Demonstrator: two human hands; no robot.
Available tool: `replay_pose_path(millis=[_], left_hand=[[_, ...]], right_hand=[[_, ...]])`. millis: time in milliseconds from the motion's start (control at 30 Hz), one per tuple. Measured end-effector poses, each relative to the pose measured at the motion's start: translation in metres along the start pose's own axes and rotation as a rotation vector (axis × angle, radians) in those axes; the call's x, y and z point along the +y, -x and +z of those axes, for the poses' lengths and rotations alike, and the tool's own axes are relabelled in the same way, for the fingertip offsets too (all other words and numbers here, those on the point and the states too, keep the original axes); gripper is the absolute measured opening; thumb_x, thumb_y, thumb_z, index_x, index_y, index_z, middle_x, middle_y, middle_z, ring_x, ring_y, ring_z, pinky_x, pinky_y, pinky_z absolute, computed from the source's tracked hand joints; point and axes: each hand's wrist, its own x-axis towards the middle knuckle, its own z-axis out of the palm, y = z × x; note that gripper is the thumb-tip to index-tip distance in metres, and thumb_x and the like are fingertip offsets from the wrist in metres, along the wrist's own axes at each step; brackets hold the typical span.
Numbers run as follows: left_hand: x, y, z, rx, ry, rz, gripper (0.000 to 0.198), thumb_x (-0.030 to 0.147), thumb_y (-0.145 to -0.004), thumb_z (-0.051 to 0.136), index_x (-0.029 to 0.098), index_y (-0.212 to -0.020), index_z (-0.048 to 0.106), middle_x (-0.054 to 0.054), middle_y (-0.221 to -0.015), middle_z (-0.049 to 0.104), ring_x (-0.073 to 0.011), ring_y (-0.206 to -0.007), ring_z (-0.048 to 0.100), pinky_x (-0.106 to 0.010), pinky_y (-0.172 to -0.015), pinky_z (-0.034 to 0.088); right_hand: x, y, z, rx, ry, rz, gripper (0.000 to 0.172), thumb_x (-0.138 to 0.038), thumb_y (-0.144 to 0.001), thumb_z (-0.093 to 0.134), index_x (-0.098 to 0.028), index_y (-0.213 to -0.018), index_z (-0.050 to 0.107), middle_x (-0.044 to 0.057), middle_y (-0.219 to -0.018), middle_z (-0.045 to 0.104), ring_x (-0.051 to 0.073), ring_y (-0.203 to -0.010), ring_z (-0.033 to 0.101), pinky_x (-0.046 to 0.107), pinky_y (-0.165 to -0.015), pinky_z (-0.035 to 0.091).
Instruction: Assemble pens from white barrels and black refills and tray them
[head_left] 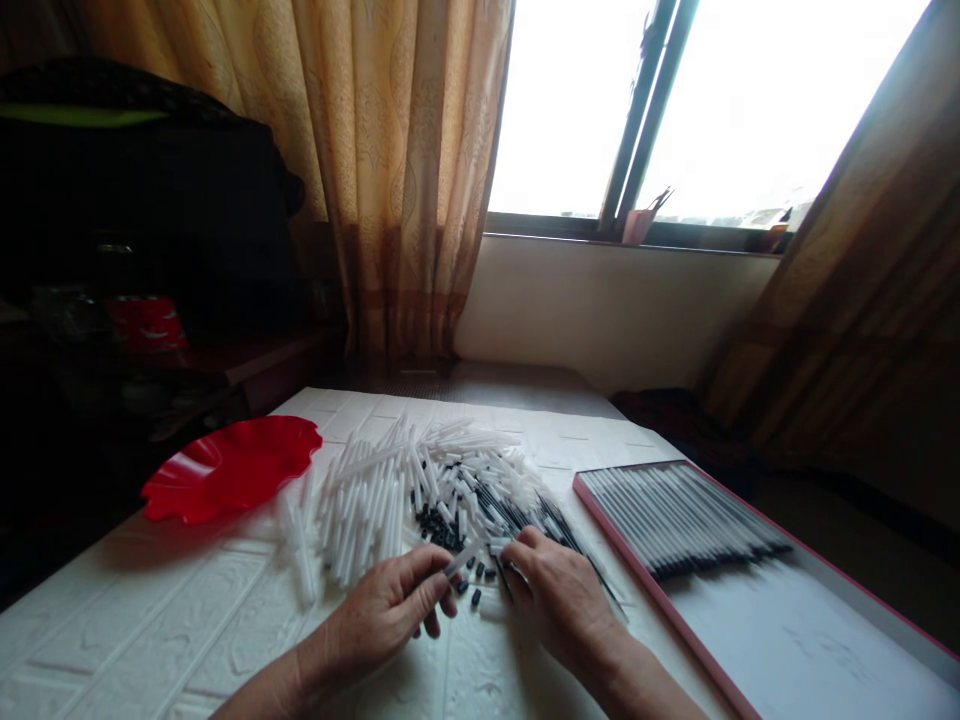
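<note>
My left hand (401, 605) pinches a short, translucent white plastic tube (466, 556) between thumb and fingers, its free end pointing up and right. My right hand (555, 580) is closed at the edge of the pile, fingertips down by several thin black rods (506, 512). A dark thin rod shows under its fingers, but whether it is gripped is hidden. Small black plugs (476, 597) lie scattered between the hands. Beyond my left hand is a heap of long white tubes (367, 510), with shorter white pieces (480, 465) behind the plugs.
To the right, a pink-edged tray (795, 620) holds a row of white sticks with black ends (682, 515). A red wavy-rimmed bowl (236, 465) stands at the table's left edge. Behind are a curtain (405, 180), a window and a dark cabinet with a red box (146, 322).
</note>
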Motion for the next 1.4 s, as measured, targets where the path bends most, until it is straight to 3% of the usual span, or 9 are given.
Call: replay_pose_path(millis=[267,467,533,667,767,1033,1400], left_hand=[[-0.005,0.001,-0.001,-0.008,-0.056,0.016,0.056,0.071,-0.089,0.047,0.018,-0.097,0.062,0.000,-0.076,0.062,-0.0128,-0.062,0.060,-0.022,-0.057,0.048],[0.000,0.002,-0.002,-0.012,-0.123,-0.002,0.049,0.063,-0.091,0.049,0.017,-0.099,0.064,0.001,-0.075,0.057,-0.0121,-0.059,0.059,-0.021,-0.056,0.047],[0.002,0.001,-0.003,-0.010,-0.150,-0.011,0.046,0.060,-0.091,0.050,0.017,-0.101,0.065,0.001,-0.074,0.056,-0.0120,-0.057,0.058,-0.021,-0.056,0.047],[0.005,0.001,-0.004,-0.012,-0.197,-0.018,0.041,0.054,-0.092,0.050,0.017,-0.100,0.066,0.001,-0.074,0.055,-0.0121,-0.057,0.056,-0.021,-0.055,0.046],[0.005,0.002,-0.004,-0.014,-0.225,-0.015,0.038,0.050,-0.092,0.050,0.017,-0.098,0.067,0.002,-0.073,0.054,-0.0121,-0.057,0.055,-0.020,-0.054,0.045],[0.004,0.003,-0.004,-0.007,-0.269,0.001,0.031,0.043,-0.094,0.049,0.019,-0.102,0.067,0.002,-0.074,0.056,-0.0121,-0.058,0.054,-0.018,-0.053,0.045],[0.007,0.004,-0.003,0.009,-0.327,0.029,0.026,0.037,-0.093,0.050,0.021,-0.100,0.069,0.000,-0.076,0.063,-0.0145,-0.063,0.055,-0.018,-0.053,0.044]], right_hand=[[0.000,-0.002,0.006,0.027,-0.021,-0.013,0.019,-0.007,-0.088,0.054,-0.019,-0.081,0.067,0.007,-0.088,0.068,0.019,-0.072,0.068,0.025,-0.059,0.042],[0.005,0.000,0.005,0.092,-0.178,-0.031,0.018,-0.013,-0.096,0.044,-0.019,-0.093,0.060,0.006,-0.083,0.071,0.020,-0.074,0.069,0.026,-0.063,0.046],[0.007,0.001,0.004,0.111,-0.374,-0.037,0.015,-0.020,-0.096,0.045,-0.020,-0.094,0.060,0.003,-0.076,0.070,0.018,-0.067,0.067,0.025,-0.061,0.046],[0.006,0.003,0.004,0.093,-1.096,-0.018,0.019,-0.037,-0.088,0.057,-0.019,-0.087,0.065,0.002,-0.073,0.068,0.016,-0.062,0.061,0.026,-0.059,0.050],[0.003,0.003,0.002,0.057,-1.337,0.038,0.025,-0.042,-0.081,0.065,-0.019,-0.089,0.068,0.003,-0.078,0.069,0.016,-0.064,0.062,0.029,-0.064,0.052],[0.000,0.005,-0.013,0.005,-1.316,0.054,0.020,-0.037,-0.081,0.062,-0.019,-0.087,0.065,0.000,-0.072,0.063,0.014,-0.063,0.058,0.026,-0.062,0.050],[-0.003,0.007,-0.002,0.026,-1.239,-0.023,0.018,-0.032,-0.085,0.057,-0.017,-0.089,0.065,0.000,-0.071,0.061,0.013,-0.062,0.056,0.024,-0.058,0.047]])
